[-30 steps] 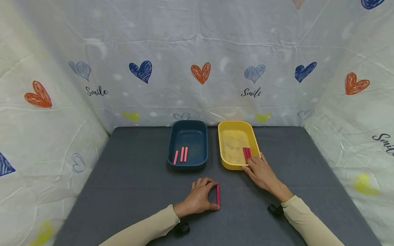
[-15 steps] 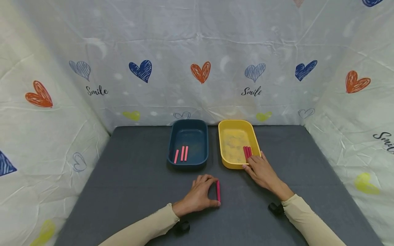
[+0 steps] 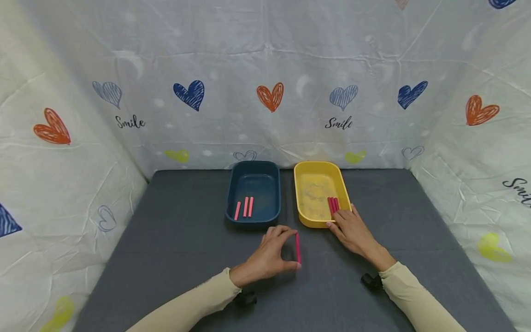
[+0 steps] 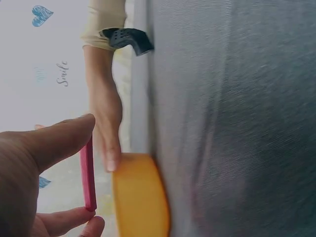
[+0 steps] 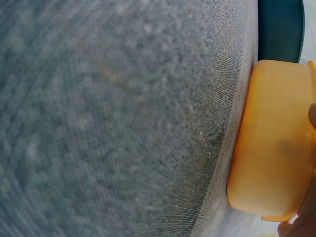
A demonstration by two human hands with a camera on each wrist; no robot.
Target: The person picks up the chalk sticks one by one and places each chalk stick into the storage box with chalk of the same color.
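My left hand (image 3: 265, 259) pinches a thin, dark pink stick (image 3: 297, 249) end to end, thumb at the near end and fingertips at the far one. In the left wrist view the stick (image 4: 87, 177) looks straight and flat-sided. My right hand (image 3: 356, 235) holds the near right corner of a yellow tray (image 3: 297, 198), its thumb outside the near wall and fingers over the rim. Several dark red-pink sticks (image 3: 333, 204) lie side by side in that tray, partly hidden by the fingers. The right wrist view shows the tray's outer wall (image 5: 271, 138) and a little of the hand.
A dark blue tray (image 3: 256, 171) stands left of the yellow one, with three lighter pink sticks (image 3: 246, 206) inside. Both trays sit near the back of the grey-covered table (image 3: 186, 221). A white cloth (image 3: 232, 55) printed with hearts hangs behind and at both sides.
My left hand has lifted the dark pink stick and carried it forward and slightly right, towards the trays. The right hand stays on the yellow tray.
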